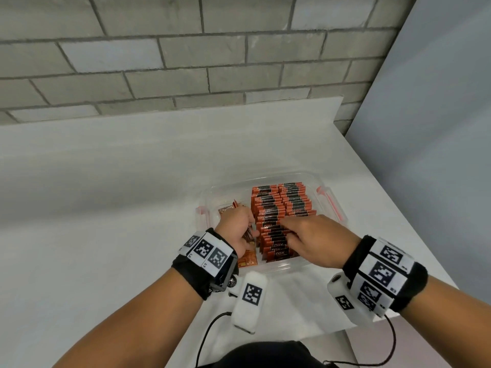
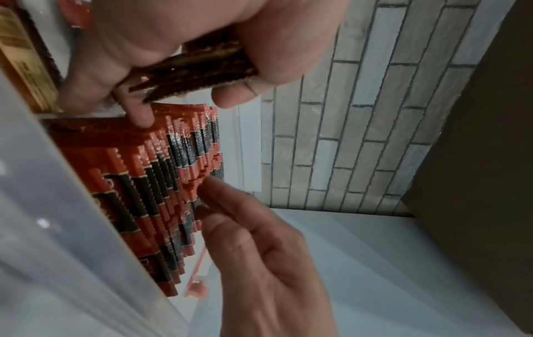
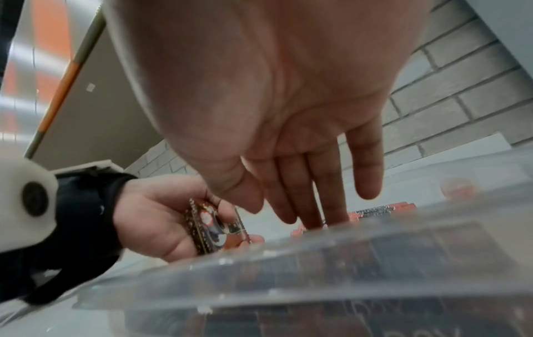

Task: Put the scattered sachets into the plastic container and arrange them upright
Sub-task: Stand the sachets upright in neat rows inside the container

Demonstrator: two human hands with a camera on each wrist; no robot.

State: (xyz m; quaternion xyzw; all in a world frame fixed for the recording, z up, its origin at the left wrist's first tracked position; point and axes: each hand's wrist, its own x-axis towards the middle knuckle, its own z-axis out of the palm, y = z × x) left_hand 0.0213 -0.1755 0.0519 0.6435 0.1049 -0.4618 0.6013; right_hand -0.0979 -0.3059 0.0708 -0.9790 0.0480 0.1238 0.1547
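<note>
A clear plastic container (image 1: 292, 173) sits on the white table. Two rows of orange-and-black sachets (image 1: 281, 205) stand upright in its right part. A few sachets (image 1: 247, 260) lie flat in its left part. My left hand (image 1: 236, 221) is over the left part and grips a small bundle of sachets (image 2: 190, 75) between thumb and fingers; the same bundle (image 3: 213, 225) shows in the right wrist view. My right hand (image 1: 313, 235) lies with straight fingers (image 3: 314, 205) touching the tops of the near upright sachets (image 2: 161, 182).
The container has red latches (image 1: 332, 200) at its ends. A grey brick wall (image 1: 186, 62) runs behind the white table (image 1: 106, 195). The table edge (image 1: 398, 208) falls away on the right. A black cable (image 1: 207, 338) hangs near my body.
</note>
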